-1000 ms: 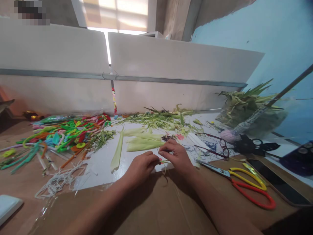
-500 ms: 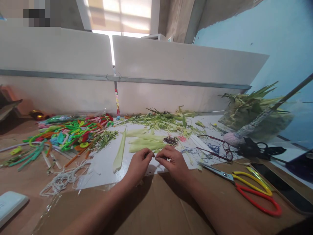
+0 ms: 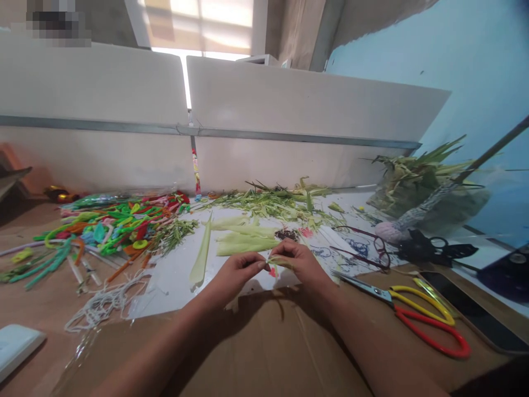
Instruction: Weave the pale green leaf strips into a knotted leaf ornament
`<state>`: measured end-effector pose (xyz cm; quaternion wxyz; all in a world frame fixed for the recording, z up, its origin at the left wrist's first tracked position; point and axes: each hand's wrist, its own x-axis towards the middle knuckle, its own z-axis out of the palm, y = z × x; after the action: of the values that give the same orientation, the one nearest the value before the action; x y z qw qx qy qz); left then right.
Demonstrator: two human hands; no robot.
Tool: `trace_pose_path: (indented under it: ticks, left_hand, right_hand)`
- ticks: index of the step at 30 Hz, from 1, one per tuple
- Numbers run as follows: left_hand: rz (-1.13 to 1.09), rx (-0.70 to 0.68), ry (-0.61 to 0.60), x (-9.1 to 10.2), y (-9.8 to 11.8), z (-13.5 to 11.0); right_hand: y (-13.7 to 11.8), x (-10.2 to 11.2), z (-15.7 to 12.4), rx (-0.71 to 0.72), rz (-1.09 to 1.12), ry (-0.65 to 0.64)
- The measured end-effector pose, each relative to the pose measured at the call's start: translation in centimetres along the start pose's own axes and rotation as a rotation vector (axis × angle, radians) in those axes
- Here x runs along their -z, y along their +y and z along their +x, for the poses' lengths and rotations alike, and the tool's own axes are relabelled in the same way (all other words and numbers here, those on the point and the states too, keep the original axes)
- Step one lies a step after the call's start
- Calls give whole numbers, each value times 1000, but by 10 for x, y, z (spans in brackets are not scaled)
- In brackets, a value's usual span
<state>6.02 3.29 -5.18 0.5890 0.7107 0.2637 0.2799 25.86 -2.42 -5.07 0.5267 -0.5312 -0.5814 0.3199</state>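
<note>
My left hand and my right hand meet fingertip to fingertip over the front of the white sheet. In my right hand a narrow pale green strip of corn husk is pinched. The fingers of my left hand are closed against it; what they hold is too small to tell. A small red-pink piece shows just below the fingertips. Beyond the hands lie flat corn husk pieces and a heap of dark threads. One long husk leaf lies to the left.
Yellow-and-red-handled scissors, a phone and eyeglasses lie to the right. Colourful pipe cleaners and white string are heaped left. Green husk scraps line the white partition. Behind right stands a husk-filled bag.
A green husk strip now shows in my right hand. My hands have shifted slightly right, and a red-pink piece has come into sight beneath them. The view has shifted a little.
</note>
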Motion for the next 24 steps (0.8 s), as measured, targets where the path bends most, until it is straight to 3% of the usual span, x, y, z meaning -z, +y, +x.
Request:
trace_pose_path:
  ticks: [4,10,17,24]
  left_hand:
    - [-115,104,180,-4,-1,1]
    - [107,54,314,-9,-8,3]
    - [362,-43,280,-13,-12,4]
    - [496,-29,284,-13,-5,2]
  right_hand:
    - [-2,-8,-3,44,23,-36]
    - [-7,-21,-13,209,-217,61]
    - [-13,-25,-18,236,-283,85]
    - [-14,-24,-17,253,-293,78]
